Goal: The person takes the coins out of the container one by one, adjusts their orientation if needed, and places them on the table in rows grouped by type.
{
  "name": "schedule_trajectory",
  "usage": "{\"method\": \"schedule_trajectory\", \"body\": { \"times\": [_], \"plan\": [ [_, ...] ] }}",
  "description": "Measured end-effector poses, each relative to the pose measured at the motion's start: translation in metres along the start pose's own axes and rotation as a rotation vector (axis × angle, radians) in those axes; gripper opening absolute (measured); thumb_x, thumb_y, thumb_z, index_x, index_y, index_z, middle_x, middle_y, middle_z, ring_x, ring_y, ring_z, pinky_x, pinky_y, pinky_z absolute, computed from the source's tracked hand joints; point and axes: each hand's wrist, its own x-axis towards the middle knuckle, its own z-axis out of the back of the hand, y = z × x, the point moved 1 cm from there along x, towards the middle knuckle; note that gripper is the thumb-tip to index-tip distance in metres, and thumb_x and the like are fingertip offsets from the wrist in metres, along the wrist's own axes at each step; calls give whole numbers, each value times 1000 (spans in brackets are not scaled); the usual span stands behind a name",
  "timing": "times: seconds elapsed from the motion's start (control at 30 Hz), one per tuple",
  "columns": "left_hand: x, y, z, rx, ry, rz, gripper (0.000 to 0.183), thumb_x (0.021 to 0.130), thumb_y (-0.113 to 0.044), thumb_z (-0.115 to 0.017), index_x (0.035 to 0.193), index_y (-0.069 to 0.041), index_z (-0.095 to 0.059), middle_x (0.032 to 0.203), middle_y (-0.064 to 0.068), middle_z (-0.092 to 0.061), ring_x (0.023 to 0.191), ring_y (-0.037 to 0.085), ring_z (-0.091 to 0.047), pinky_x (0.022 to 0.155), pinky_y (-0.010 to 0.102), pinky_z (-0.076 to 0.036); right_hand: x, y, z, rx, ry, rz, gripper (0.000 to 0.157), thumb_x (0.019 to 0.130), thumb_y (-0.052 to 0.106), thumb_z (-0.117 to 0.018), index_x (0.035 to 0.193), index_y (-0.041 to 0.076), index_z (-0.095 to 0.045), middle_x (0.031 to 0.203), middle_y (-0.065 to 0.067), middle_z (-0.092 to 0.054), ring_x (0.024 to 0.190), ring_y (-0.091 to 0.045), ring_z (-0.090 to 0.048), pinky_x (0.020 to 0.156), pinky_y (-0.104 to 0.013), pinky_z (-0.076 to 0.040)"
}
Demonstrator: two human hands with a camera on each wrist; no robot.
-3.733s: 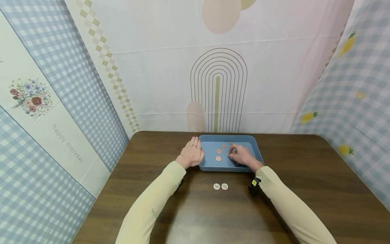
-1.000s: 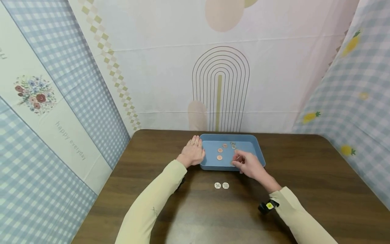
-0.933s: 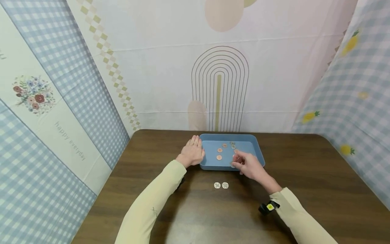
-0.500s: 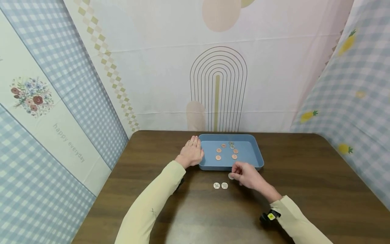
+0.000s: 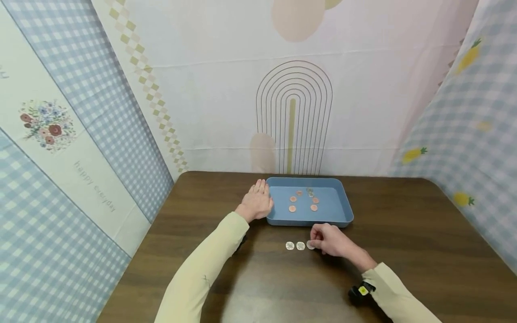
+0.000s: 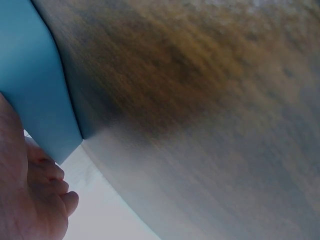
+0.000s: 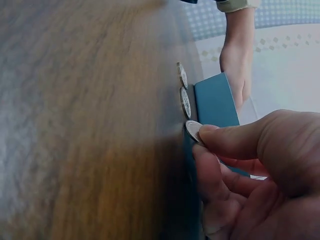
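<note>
My right hand [image 5: 332,240] pinches a silver coin [image 7: 193,130] between thumb and index finger, low over the table in front of the tray. Just left of it, two silver coins [image 5: 300,246] lie side by side in a row on the wood. My left hand [image 5: 256,201] rests with straight fingers against the left wall of the blue tray [image 5: 278,218]. Inside the tray are several copper-coloured coins [image 5: 292,209] and a small group of paler coins [image 5: 310,194] near the back. In the left wrist view, the left fingers [image 6: 55,185] touch the tray's side.
A brown wooden table [image 5: 210,197] carries everything. Behind it hangs a white patterned cloth [image 5: 218,112], with blue checked cloths [image 5: 456,148] at the sides. A black wrist camera [image 5: 357,294] sits on the right wrist.
My right hand has come out of the tray with a silver coin and moved toward the front, bringing it down to the right end of the row. My left hand has stayed put.
</note>
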Motion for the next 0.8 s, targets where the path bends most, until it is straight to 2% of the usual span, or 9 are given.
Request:
{"method": "schedule_trajectory", "body": {
  "times": [0.17,0.5,0.8],
  "plan": [
    [3,-1,2,-20,4,13,63,105,-36,-23,155,2,-20,165,17,-12,154,30,-11,125,40,-16,4,-2,4,-109,-43,23,21,85,15,-75,73,17,-57,63,9,-51,57,-3,-45,54,-20,-39],
    [6,-1,2,-17,5,22,63,104,-35,-23,155,2,-21,165,17,-13,154,29,-11,126,39,-14,4,-7,3,-152,-29,35,24,85,14,-74,69,18,-56,60,10,-48,55,-3,-43,52,-20,-36],
    [6,-3,2,-20,12,11,62,104,-34,-22,155,3,-20,165,17,-12,154,30,-11,126,40,-15,2,-4,9,-159,-27,50,17,91,16,-68,76,19,-60,65,10,-51,58,-3,-44,55,-21,-38]
  ]
}}
